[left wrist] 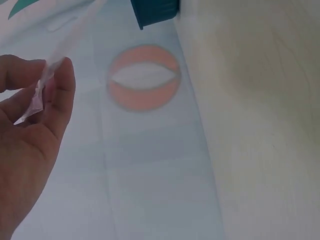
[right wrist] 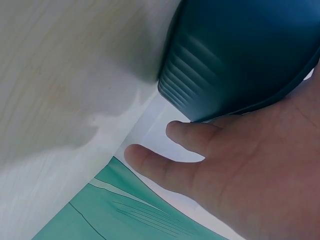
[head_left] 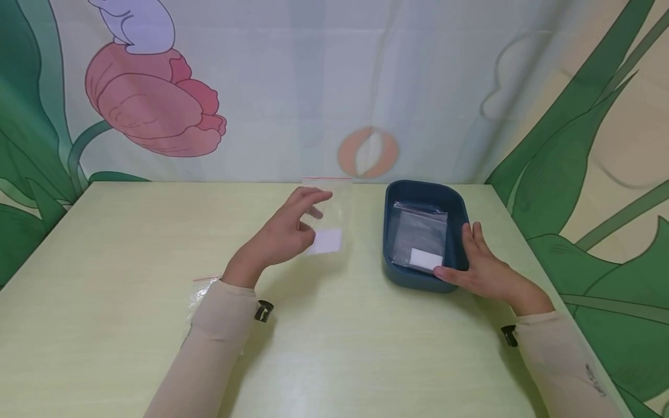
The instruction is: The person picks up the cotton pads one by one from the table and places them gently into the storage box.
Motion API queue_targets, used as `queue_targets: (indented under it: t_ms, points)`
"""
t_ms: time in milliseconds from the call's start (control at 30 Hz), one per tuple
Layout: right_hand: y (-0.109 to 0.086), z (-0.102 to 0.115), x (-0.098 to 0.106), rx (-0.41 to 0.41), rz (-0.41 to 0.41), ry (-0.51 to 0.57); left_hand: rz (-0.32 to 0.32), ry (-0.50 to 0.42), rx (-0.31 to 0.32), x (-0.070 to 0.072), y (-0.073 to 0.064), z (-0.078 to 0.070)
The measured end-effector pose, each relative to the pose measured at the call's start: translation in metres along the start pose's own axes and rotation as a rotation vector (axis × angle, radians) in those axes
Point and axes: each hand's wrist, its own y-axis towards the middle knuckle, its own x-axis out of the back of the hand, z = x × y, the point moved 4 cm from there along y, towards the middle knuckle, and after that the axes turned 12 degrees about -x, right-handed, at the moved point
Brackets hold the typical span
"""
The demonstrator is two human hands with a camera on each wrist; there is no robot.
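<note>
My left hand is raised over the middle of the table and pinches a clear zip bag by its left side. The bag hangs upright, with a red line along its top and a white label low down. In the left wrist view, its film is bunched between thumb and fingers. Straight fingers of my right hand rest along the right wall of a dark blue bin, the thumb across its near rim. Inside the bin lies another clear zip bag with a white label.
A further clear bag with a red top line lies on the pale wooden table, partly covered by my left sleeve. Behind the table hangs a printed cloth with leaf and flower pictures.
</note>
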Motion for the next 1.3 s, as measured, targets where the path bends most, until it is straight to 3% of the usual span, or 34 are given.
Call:
queue_targets:
  t_ms: [200,367,533,633,800,967,1133,1233,1300]
  points:
    - [0.001,-0.001,0.001,-0.004,0.001,-0.005,-0.016,0.026,0.025,0.001,0.001,-0.001]
    - [0.002,-0.001,0.000,-0.013,0.004,-0.007,-0.100,0.102,0.019,0.004,0.000,-0.001]
    - [0.002,-0.001,-0.001,-0.015,0.009,-0.002,-0.172,0.100,0.009,0.011,-0.001,-0.002]
    - [0.001,-0.001,-0.001,-0.015,0.009,0.001,-0.205,0.024,0.063,0.015,-0.002,-0.001]
    - [0.001,-0.002,0.000,-0.017,0.010,0.006,-0.237,-0.166,0.226,0.023,-0.007,0.006]
    - [0.001,-0.003,0.000,-0.020,0.014,0.009,-0.223,-0.230,0.350,0.024,-0.011,0.016]
    - [0.000,-0.002,0.000,-0.019,0.015,0.008,-0.226,-0.309,0.380,0.019,-0.012,0.030]
    - [0.000,-0.001,0.000,-0.016,0.015,0.007,-0.229,-0.328,0.358,0.015,-0.011,0.034]
    - [0.001,-0.001,0.000,-0.011,0.015,0.008,-0.229,-0.290,0.325,0.013,-0.010,0.034]
